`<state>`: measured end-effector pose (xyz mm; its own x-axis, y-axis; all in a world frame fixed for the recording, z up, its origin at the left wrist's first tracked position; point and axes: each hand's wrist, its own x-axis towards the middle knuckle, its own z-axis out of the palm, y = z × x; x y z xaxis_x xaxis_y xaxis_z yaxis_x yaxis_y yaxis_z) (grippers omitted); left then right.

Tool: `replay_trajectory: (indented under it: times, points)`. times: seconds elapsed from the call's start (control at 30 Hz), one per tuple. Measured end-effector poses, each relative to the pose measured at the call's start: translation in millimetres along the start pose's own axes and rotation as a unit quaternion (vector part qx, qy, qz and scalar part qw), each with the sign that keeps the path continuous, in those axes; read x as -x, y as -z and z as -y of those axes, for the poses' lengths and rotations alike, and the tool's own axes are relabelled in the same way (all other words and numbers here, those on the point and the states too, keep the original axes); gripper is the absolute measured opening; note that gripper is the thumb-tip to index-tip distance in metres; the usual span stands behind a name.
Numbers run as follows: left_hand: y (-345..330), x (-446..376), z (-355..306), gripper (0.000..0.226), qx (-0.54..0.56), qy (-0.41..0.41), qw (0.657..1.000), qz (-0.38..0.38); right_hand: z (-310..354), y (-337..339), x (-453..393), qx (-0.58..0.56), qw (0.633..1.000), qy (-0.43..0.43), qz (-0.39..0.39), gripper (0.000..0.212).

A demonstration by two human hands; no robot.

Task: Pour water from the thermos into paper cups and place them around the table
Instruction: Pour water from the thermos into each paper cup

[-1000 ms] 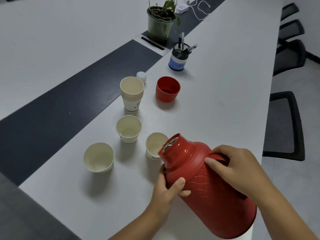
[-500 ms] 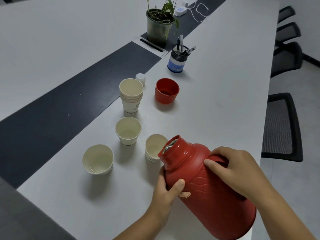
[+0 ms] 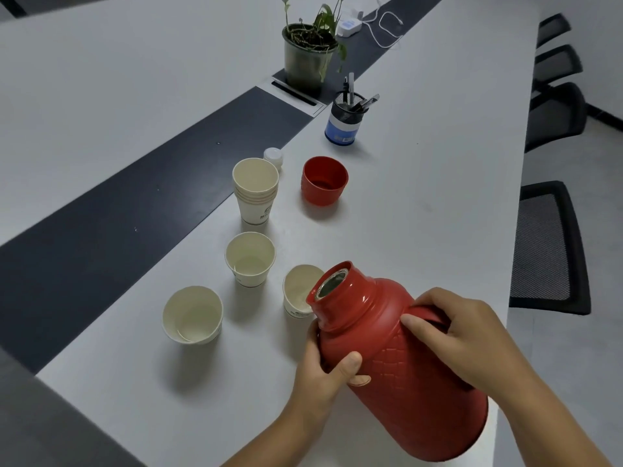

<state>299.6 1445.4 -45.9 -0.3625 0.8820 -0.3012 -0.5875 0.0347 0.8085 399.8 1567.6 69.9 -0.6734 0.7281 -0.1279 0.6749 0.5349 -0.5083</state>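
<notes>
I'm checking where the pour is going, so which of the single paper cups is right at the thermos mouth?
The paper cup partly hidden behind the tilted thermos neck, nearest the left hand. The other two single cups stand clear of it, further left.

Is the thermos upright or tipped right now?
Tipped. The thermos leans with its open mouth toward the nearest paper cup, held by the left hand and right hand. No water stream is visible.
</notes>
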Motion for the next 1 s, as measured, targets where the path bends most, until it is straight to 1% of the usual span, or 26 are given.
replay_trajectory:
  times: [0.1,0.23,0.33,0.37,0.47,0.57,0.63,0.7,0.83,1.0]
  points:
    - [0,1,-7,0.101,-0.024,-0.005,1.000,0.010,-5,0,6,-0.031,1.000,0.002,-0.002,0.019]
    - [0,0,-16,0.096,-0.069,-0.028,0.997,0.010,-14,2,16,-0.072,0.997,0.002,-0.010,0.023]
    - [-3,2,-24,0.101,-0.113,-0.037,0.993,0.019,-22,4,24,-0.111,0.994,-0.001,-0.019,0.023]
    - [-4,2,-26,0.099,-0.135,-0.044,0.990,0.015,-25,4,26,-0.127,0.992,-0.006,-0.023,0.023]
    - [-8,0,-34,0.093,-0.236,-0.081,0.968,0.001,-36,4,35,-0.176,0.984,-0.021,-0.033,0.026]
    - [-15,-6,-46,0.094,-0.294,-0.104,0.950,0.031,-49,0,44,-0.239,0.968,-0.056,-0.052,0.025]
    - [-23,-15,-52,0.092,-0.322,-0.117,0.938,0.058,-59,-3,47,-0.276,0.955,-0.075,-0.074,0.023]
    - [-32,-24,-58,0.093,-0.353,-0.122,0.925,0.068,-67,-6,46,-0.304,0.944,-0.086,-0.095,0.024]
    - [-49,-52,-66,0.089,-0.412,-0.152,0.895,0.073,-83,-1,30,-0.337,0.928,-0.086,-0.133,0.025]
    - [-62,-98,-81,0.083,-0.437,-0.180,0.876,0.096,-98,2,-9,-0.356,0.919,-0.075,-0.153,0.026]
